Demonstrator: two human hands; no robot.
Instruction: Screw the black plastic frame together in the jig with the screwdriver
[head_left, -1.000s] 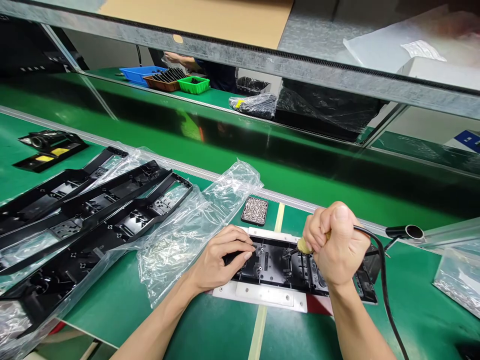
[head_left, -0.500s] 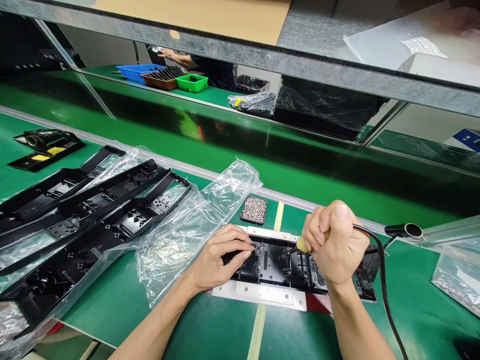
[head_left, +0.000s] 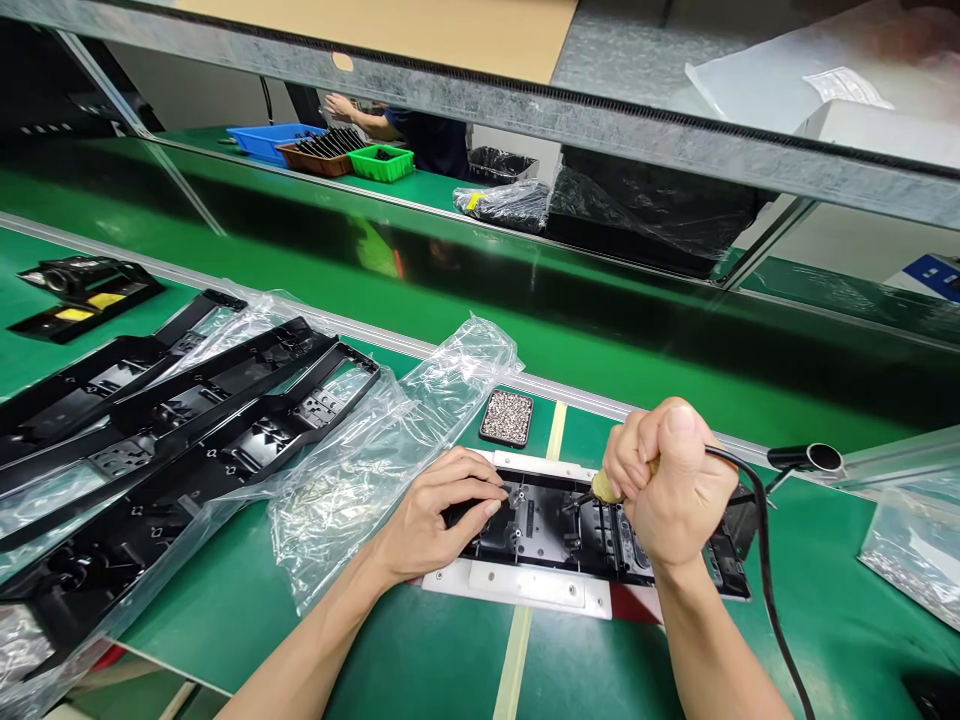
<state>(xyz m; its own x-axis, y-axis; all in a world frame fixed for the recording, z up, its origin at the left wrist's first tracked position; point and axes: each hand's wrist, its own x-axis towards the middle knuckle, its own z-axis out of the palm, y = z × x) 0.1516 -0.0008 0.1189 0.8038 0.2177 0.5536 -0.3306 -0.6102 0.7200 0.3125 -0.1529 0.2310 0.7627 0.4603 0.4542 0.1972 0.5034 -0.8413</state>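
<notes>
A long black plastic housing (head_left: pixel 541 540) lies in a white fixture (head_left: pixel 517 585) on the green bench. My left hand (head_left: pixel 450 505) rests over the housing's left end, fingers curled and thumb close to the fingertips; whatever is between them is too small or hidden to make out. My right hand (head_left: pixel 675 485) is closed in a fist around the yellowish handle of a corded soldering iron (head_left: pixel 606 488). Its thin tip points down and left into the housing, near a small post. Behind the fixture sits a square black tray (head_left: pixel 507 418) filled with small metal pieces.
Several similar black housings (head_left: pixel 247 445) lie at left on clear plastic bags (head_left: pixel 360 480). A tubular holder (head_left: pixel 806 458) stands at right, near a bag of metal pieces (head_left: pixel 919 560). The cord (head_left: pixel 765 560) hangs beside my right wrist. Beyond the green divider a co-worker's hand (head_left: pixel 345 108) is above bins.
Both my hands and the soldering iron stay almost in place; the view shifts slightly. Across the divider, the co-worker's hand has moved a little to the right.
</notes>
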